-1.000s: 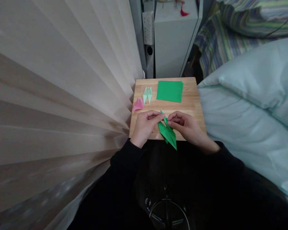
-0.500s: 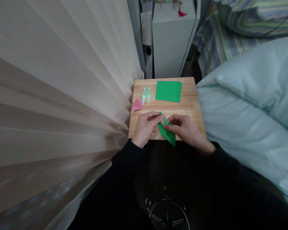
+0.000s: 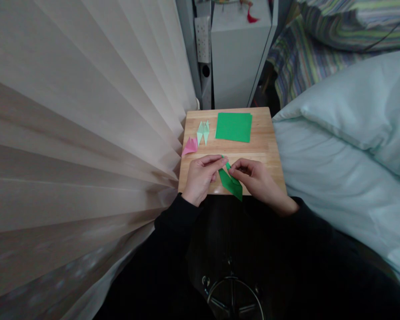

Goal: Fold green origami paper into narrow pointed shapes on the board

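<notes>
A piece of folded green origami paper [image 3: 231, 184] is held between both hands over the front edge of the wooden table [image 3: 263, 153]. My left hand [image 3: 202, 175] pinches its narrow upper strip between thumb and fingers. On the other side, my right hand [image 3: 255, 175] is closed on the same strip lower down, thumb and index finger together. The broad pointed part of the paper hangs down toward me. Its far tip is mostly hidden behind the left fingertips.
Beyond the hands lies a stack of green paper sheets [image 3: 234, 127]. Left of it are a pale green folded paper figure [image 3: 203, 132] and a pink one [image 3: 190, 146]. A pleated curtain [image 3: 136, 111] borders the left, a bed with a pale quilt [image 3: 340, 146] the right, a white cabinet [image 3: 239, 62] the back.
My right thumb and fingers have shifted slightly up along the green strip. The left fingertips now cover more of its tip, and the paper's lower point has risen a little.
</notes>
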A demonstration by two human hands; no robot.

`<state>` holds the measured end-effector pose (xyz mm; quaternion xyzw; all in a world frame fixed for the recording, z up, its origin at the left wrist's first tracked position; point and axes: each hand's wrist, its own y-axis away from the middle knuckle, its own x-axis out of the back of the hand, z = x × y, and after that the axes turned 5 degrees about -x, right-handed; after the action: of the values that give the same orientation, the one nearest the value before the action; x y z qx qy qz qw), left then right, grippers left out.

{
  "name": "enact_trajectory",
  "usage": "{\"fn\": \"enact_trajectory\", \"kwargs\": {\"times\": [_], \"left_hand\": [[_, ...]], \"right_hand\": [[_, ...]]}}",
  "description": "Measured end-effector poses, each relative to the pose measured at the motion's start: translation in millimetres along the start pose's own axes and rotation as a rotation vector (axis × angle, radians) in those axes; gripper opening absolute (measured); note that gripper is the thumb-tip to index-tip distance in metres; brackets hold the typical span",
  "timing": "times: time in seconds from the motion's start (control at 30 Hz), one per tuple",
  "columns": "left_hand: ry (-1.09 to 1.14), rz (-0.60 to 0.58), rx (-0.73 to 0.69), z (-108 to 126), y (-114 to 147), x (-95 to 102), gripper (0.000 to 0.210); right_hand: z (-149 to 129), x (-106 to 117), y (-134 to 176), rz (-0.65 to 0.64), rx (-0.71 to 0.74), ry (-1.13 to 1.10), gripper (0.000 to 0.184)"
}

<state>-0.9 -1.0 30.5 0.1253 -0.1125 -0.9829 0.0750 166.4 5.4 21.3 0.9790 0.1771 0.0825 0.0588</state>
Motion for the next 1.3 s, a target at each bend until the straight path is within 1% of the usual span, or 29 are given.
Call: {"fn": "enact_trajectory", "kwargs": {"times": [0.2,0.33,0.73,0.9,1.03,1.17,1.23,1.3], "left_hand": [[-0.023,0.017,0.002,-0.7,-0.2,1.0,0.028],[0.008,0.022,0.064,-0.9,0.1,0.9,0.030],[0.019,-0.012,0.094,0.0,-1.4,4.2,0.026],[0.008,-0.009,0.095,2.8,-1.9,5.6,0.024],[0.010,0.044,0.039,6.7,-7.4,14.4,0.021],[-0.087,0.104,-0.143,7.8,-10.7,20.4,0.020],[-0.126,0.070,-0.192,6.1,-9.3,17.7,0.021],[-0.094,-0.028,-0.158,3.0,-6.9,12.6,0.027]], "right_hand": [[-3.3,1.7,1.5,0.012,0.030,0.105,0.021],[-5.8,-0.2,2.9,0.047,0.068,0.157,0.020],[-1.8,-0.7,3.0,0.036,0.045,0.128,0.019],[-2.6,0.0,4.1,0.022,0.042,0.156,0.018],[-0.4,-0.3,4.3,0.002,0.028,0.165,0.019],[1.3,-1.4,2.0,0.001,0.007,-0.001,0.019],[1.6,-2.3,0.5,0.021,-0.008,-0.081,0.020],[2.3,-3.7,-0.7,0.038,-0.020,-0.142,0.021]]}}
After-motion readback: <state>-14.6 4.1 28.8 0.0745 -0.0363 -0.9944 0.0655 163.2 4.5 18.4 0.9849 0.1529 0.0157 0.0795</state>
